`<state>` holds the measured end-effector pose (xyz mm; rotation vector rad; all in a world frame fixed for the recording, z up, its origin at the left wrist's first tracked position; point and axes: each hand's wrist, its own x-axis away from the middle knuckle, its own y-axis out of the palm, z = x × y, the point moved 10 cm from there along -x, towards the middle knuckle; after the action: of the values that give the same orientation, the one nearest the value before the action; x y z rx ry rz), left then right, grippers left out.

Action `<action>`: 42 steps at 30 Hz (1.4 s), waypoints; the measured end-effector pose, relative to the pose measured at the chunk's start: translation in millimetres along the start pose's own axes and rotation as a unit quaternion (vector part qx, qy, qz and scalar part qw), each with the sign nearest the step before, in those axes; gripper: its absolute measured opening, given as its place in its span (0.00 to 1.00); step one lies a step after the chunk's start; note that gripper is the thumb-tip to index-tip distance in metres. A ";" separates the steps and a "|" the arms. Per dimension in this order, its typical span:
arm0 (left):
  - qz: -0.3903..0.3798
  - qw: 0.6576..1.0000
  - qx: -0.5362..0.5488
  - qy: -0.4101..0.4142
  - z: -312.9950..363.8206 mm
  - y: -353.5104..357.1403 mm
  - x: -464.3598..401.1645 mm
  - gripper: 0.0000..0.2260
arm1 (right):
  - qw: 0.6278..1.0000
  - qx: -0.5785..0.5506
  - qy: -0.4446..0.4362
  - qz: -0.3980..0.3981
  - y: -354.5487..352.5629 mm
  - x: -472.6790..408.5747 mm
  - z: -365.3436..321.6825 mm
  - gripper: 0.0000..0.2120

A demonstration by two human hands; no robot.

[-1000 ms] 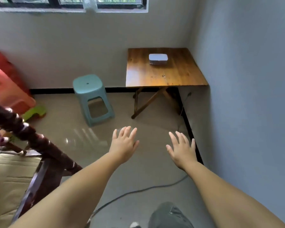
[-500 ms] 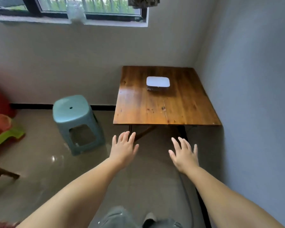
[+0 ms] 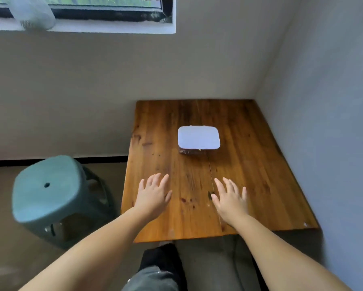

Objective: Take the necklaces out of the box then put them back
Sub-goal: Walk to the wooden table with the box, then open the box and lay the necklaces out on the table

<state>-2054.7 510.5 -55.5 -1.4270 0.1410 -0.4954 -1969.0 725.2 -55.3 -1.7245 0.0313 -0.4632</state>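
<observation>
A closed box with a white rounded lid and a dark base sits near the middle of a wooden table. No necklaces show; the lid hides whatever is inside. My left hand hovers palm down over the table's near left part, fingers spread, holding nothing. My right hand is held the same way to its right, also with nothing in it. Both hands are well short of the box.
A teal plastic stool stands on the floor left of the table. The table fits into a corner, with walls behind and to the right. A window sill runs above. My leg and shoe are below the table's front edge.
I have walked up to the table: it and the box went from far away to directly under my outstretched hands. The stool shifted to the left side of view. My hands stayed spread.
</observation>
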 end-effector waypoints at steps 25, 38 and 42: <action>0.017 0.743 0.630 -0.224 8.6 50.0 -219.0 0.18 | 0.960 -0.038 -0.223 0.167 -39.4 -232.9 -25.7 0.23; 0.036 0.804 0.555 -0.209 -6.4 52.6 -221.4 0.21 | 0.879 -0.455 -0.002 0.146 -112.8 -367.5 35.1 0.16; 0.031 0.803 0.559 -0.204 -5.2 53.2 -220.0 0.21 | 0.870 -0.475 0.085 0.098 -71.4 -391.0 41.8 0.19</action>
<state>-2239.7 599.0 -151.3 -0.3187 -0.4095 -0.1244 -2331.1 886.8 -105.3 -2.6013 0.6548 -0.4773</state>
